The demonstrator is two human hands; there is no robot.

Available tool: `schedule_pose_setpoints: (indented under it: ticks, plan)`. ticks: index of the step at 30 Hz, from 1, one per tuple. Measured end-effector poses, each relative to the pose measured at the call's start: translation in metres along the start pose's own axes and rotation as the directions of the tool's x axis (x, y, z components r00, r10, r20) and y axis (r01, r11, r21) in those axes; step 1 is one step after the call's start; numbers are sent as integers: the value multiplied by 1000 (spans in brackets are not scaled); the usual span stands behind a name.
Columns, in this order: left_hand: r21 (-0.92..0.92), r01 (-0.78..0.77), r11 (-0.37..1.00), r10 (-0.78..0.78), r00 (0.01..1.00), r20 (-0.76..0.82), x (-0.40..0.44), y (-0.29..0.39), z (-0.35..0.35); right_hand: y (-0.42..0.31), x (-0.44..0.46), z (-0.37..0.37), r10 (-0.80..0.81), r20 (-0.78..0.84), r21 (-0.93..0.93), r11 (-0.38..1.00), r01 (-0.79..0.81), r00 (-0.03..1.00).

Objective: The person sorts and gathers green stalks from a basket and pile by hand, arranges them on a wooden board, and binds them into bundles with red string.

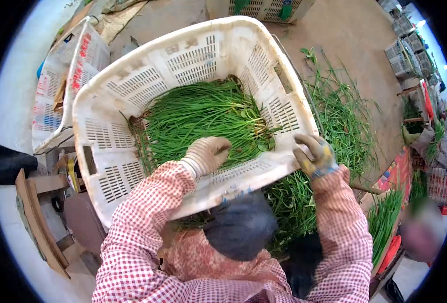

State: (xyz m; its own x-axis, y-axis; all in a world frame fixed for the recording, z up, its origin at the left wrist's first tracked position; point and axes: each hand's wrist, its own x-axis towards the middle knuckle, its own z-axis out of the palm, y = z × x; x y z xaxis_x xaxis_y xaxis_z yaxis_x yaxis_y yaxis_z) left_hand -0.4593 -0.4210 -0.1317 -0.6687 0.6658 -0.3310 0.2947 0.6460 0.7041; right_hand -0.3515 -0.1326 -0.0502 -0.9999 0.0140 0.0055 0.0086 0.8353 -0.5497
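Note:
A large white plastic crate (147, 65) with slotted walls leans tilted before me. Inside it lies a layer of long green leafy stalks (198, 113), like garlic chives, their pale ends toward the right. My left hand (208, 154), in a pale ribbed glove, is over the near side of the stalks. Its fingers are curled, and what they may hold is hidden. My right hand (314, 154), in a stained glove, is closed around the crate's rim at the near right corner.
Loose greens (342, 121) are heaped on the floor to the right, beside and under the crate. Another white crate (89, 55) with red markings stands at the left. Upright green bundles (385, 217) and a person (424, 230) are at the right.

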Motion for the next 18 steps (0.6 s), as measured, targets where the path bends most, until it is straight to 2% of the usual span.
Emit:
schedule_pose_setpoints:
  ticks: [1,3,4,5,7,8,9,11,12,13,15,16,17,18]
  plan:
    - [-7,2,1000,-2,1000,15,15,-7,5,5,17,19,-7,-59,0,1000,7,998]
    - [246,128,961,-134,991,7,47,-15,21,1,36,37,83,-56,-118,989,-89,995]
    - [334,178,926,-201,979,36,67,-22,32,-1,40,39,95,-41,-118,988,-99,995]
    - [325,183,928,-211,976,54,80,-35,48,-3,41,38,134,4,-119,984,-132,991]
    - [445,85,891,-22,989,-146,102,-43,65,0,40,38,188,53,-129,975,-180,981]
    - [461,115,880,-147,989,34,117,-49,70,3,39,40,130,-45,-50,990,-132,991]
    - [455,115,883,-153,987,47,121,-44,80,4,38,42,74,-146,27,997,-71,987]
    - [539,180,823,-261,962,77,127,-35,98,9,37,45,49,-176,22,999,-46,983]
    - [542,192,818,-204,978,-38,122,-43,119,10,36,46,44,-190,46,998,-36,981]
    - [543,188,818,-203,979,-32,117,-52,129,10,35,46,39,-202,68,997,-25,979]
    - [406,83,910,-45,994,-103,107,-63,133,8,37,45,34,-182,46,999,-26,983]
    - [386,73,920,-20,990,-139,104,-60,132,8,37,45,38,-176,30,999,-33,984]
    - [383,72,921,-20,990,-138,106,-58,129,8,37,44,43,-170,13,999,-41,985]
    - [328,163,930,-169,986,-11,113,-46,113,9,37,44,42,-169,7,999,-42,985]
